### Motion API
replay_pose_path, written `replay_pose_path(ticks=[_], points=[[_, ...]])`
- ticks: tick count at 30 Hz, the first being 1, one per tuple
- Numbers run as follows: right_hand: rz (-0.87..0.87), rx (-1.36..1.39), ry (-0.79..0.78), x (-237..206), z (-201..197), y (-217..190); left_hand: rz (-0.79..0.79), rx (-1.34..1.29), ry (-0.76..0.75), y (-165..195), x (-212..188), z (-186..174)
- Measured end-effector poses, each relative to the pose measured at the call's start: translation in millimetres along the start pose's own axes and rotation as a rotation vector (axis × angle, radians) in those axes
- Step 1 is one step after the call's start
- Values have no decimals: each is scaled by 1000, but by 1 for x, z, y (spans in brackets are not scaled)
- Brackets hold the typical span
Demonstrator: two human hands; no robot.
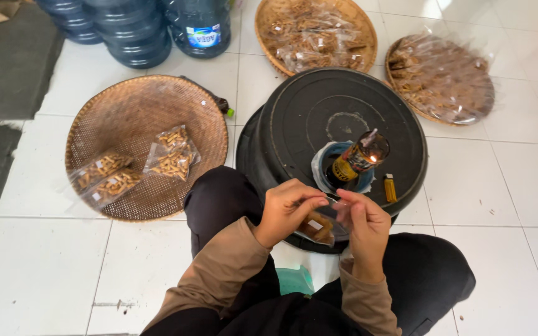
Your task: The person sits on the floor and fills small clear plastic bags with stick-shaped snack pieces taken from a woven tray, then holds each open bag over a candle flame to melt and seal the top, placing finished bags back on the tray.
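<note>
Plastic snack bag is hanging between both hands just above the near edge of the upturned black tub, which is serving as a worktop. It is looking light, thin and crinkly, likely slippery too, with brittle brown sticks weighing down its lower part; the empty top strip seems the safest place to grip, since squeezing lower could snap the contents. The left hand is pinching that top edge between thumb and fingertips, and the right hand is pinching it from the other side, fingers pressed together.

Just beyond the hands, a small lit bottle lamp is burning in a blue dish on the tub, so the film is sitting near a flame. A yellow lighter is lying to the right of it.

To the left, a flat woven tray is carrying a few filled bags. Far off, two more baskets are holding heaps of bags, and large water jugs are standing at far left. The person is sitting on a white tiled floor.
</note>
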State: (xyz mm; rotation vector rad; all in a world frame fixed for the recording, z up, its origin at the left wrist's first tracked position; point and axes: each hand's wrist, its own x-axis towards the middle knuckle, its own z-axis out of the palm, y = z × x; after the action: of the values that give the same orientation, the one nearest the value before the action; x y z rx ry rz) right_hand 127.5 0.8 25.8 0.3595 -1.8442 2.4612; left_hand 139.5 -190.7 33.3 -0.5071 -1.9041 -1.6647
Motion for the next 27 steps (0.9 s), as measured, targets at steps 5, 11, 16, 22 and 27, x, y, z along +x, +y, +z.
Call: replay_pose_path(ticks=[5,11,16,22,27], points=[[-365,-436,-204,11,27,-40,131,132,-104,54,20,-35],[-575,-459,-158,21,80,-54,233,528,-127,97,43,-103],[-521,-384,-9,15,81,-50,-92,684,479,71,34,-158],[-168,-359,-5,8,53,-18,-178,691,573,-77,6,-183],[-61,-424,-43,13,35,7,-835,801,576,-158,-19,-198]])
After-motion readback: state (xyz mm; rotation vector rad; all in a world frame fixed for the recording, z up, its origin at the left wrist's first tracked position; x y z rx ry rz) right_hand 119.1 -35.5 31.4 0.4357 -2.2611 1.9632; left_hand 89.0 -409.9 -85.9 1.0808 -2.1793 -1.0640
